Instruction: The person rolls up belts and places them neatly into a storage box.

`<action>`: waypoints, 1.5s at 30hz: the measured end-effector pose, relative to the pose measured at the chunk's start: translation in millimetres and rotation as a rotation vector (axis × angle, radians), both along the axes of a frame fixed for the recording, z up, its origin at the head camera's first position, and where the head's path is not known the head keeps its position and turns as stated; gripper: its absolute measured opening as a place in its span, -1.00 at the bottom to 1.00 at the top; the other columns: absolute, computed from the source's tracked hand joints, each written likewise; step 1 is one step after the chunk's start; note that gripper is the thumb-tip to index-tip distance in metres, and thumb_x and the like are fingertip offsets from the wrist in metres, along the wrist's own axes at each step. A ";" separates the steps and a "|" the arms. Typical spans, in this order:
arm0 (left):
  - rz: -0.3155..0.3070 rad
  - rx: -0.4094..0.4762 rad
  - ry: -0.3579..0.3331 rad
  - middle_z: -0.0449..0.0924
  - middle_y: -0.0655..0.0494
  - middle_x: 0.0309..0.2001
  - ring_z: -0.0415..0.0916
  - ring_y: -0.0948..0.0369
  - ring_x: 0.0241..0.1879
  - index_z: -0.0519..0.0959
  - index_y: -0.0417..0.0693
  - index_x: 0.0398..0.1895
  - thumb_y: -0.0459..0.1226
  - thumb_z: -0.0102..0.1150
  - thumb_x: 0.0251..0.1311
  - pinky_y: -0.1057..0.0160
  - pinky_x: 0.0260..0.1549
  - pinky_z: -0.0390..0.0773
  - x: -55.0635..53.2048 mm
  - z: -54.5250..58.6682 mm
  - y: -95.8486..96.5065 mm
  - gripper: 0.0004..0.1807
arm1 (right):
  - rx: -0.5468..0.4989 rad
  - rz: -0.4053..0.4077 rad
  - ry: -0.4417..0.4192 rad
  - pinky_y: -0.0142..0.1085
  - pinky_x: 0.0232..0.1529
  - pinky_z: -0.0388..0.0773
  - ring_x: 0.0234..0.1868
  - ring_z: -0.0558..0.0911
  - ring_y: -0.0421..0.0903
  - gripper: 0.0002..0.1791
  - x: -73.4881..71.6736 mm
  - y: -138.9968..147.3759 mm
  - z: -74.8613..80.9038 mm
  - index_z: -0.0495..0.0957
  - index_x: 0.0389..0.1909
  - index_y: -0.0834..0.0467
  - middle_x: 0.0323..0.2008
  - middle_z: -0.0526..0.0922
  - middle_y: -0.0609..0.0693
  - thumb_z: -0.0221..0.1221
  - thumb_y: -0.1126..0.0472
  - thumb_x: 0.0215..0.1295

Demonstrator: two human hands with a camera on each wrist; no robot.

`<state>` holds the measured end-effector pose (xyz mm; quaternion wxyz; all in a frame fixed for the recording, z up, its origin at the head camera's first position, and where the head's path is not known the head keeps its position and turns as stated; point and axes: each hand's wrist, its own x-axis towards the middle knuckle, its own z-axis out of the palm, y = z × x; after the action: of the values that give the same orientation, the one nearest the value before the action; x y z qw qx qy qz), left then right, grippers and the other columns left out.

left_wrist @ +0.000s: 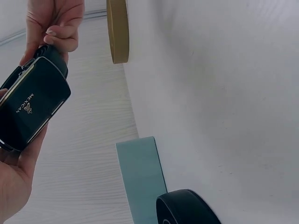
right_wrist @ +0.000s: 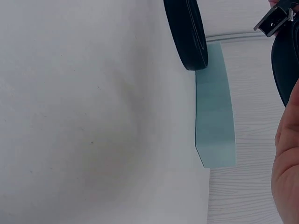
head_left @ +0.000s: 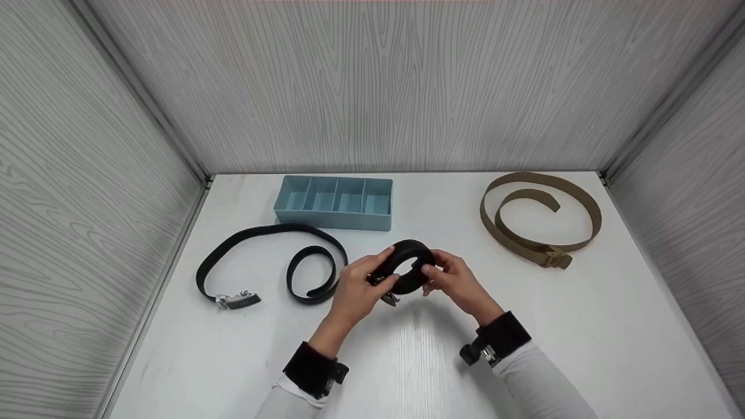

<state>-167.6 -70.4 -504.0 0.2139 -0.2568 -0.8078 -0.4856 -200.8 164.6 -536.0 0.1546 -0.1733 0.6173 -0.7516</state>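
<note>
A coiled black belt (head_left: 418, 279) is held above the table between both hands. My left hand (head_left: 354, 293) grips its left side, where the buckle hangs. In the left wrist view the dark buckle plate (left_wrist: 36, 100) shows the word MEXICAN, and the left hand (left_wrist: 16, 182) holds it from below. My right hand (head_left: 460, 285) pinches the right side of the coil with thumb and fingers. The right wrist view shows only part of this hand (right_wrist: 288, 163) beside the coil. A second black belt (head_left: 268, 229), loosely curled with a silver buckle, lies left of the hands.
Behind the hands stands a light blue tray (head_left: 334, 220) with several compartments. A tan belt (head_left: 591, 215) lies in a loose coil on the right of the white table (head_left: 599, 337). Grey wood-patterned panels (head_left: 372, 87) enclose the back and sides.
</note>
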 end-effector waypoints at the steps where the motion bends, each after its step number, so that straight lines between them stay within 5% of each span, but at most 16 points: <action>1: 0.005 0.000 -0.004 0.68 0.02 -0.14 0.62 0.20 -0.19 0.59 -0.08 0.18 -0.33 0.41 0.09 0.26 -0.28 0.60 -0.3 -0.6 -0.2 -0.48 | 0.005 0.001 -0.006 -0.24 -0.36 0.62 -0.44 0.60 -0.09 -0.65 -0.4 -1.0 -0.6 0.40 0.12 0.43 -0.12 0.52 0.20 0.11 0.31 0.42; 7: -0.015 -0.072 -0.047 0.68 0.00 -0.06 0.61 0.19 -0.20 0.57 -0.08 0.20 -0.28 0.42 0.09 0.25 -0.29 0.59 -3.9 3.8 -4.9 -0.45 | 0.037 0.016 0.016 -0.23 -0.37 0.62 -0.44 0.59 -0.08 -0.62 -3.4 -2.2 -0.7 0.39 0.16 0.44 -0.12 0.53 0.20 0.09 0.28 0.44; 16: -0.045 -0.300 -0.223 0.67 0.02 -0.01 0.61 0.18 -0.22 0.55 -0.02 0.23 -0.12 0.40 0.12 0.17 -0.26 0.57 -6.1 26.6 -11.6 -0.42 | 0.099 0.082 0.095 -0.22 -0.37 0.61 -0.41 0.59 -0.05 -0.57 -6.4 2.1 -0.1 0.38 0.27 0.35 -0.06 0.53 0.24 0.08 0.32 0.44; 23: -0.042 -0.409 -0.284 0.70 0.08 -0.31 0.53 0.26 -0.45 0.58 0.01 0.20 -0.15 0.42 0.05 0.23 -0.39 0.51 -11.9 41.9 -11.5 -0.43 | 0.123 0.104 0.092 -0.23 -0.39 0.61 -0.43 0.60 0.01 -0.56 -10.1 0.1 1.3 0.41 0.27 0.33 -0.07 0.55 0.21 0.11 0.29 0.43; 30: -0.002 -0.335 -0.345 0.71 0.03 -0.28 0.58 0.24 -0.41 0.58 -0.04 0.20 -0.22 0.42 0.06 0.23 -0.39 0.53 -24.7 40.9 -16.2 -0.44 | 0.214 0.079 0.081 -0.11 -0.30 0.64 -0.31 0.62 0.18 -0.45 -18.1 -8.0 5.6 0.31 0.35 0.34 0.12 0.49 0.27 0.16 0.29 0.39; 35: 0.160 -0.315 -0.302 0.71 -0.09 -0.18 0.65 0.08 -0.27 0.58 -0.11 0.19 -0.20 0.43 0.05 0.12 -0.31 0.58 -35.1 38.5 -23.4 -0.42 | 0.447 0.078 0.164 -0.01 -0.19 0.62 -0.06 0.59 0.30 -0.35 -27.1 -16.1 5.7 0.16 0.44 0.31 0.25 0.40 0.30 0.12 0.18 0.44; 40: 0.350 -0.292 -0.239 0.69 -0.19 -0.14 0.65 -0.08 -0.29 0.57 -0.13 0.19 -0.17 0.43 0.06 -0.01 -0.28 0.57 -39.9 34.8 -28.1 -0.42 | 0.877 0.021 0.418 -0.07 0.09 0.48 0.13 0.55 0.13 -0.39 -43.5 -31.7 4.7 0.18 0.42 0.35 0.37 0.29 0.26 0.08 0.20 0.47; 45: 0.436 -0.258 -0.266 0.68 -0.24 -0.14 0.65 -0.08 -0.37 0.54 -0.14 0.23 -0.15 0.41 0.10 0.02 -0.39 0.58 -41.8 30.7 -30.8 -0.40 | 1.183 0.018 0.593 -0.06 0.16 0.43 0.33 0.37 0.15 -0.33 -61.7 -52.2 9.1 0.12 0.48 0.26 0.51 0.07 0.10 0.11 0.21 0.44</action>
<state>-209.4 -101.2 -473.3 0.1708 -0.0362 -0.9201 -0.3506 -262.5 112.5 -526.9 0.0536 -0.2639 0.9410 -0.2049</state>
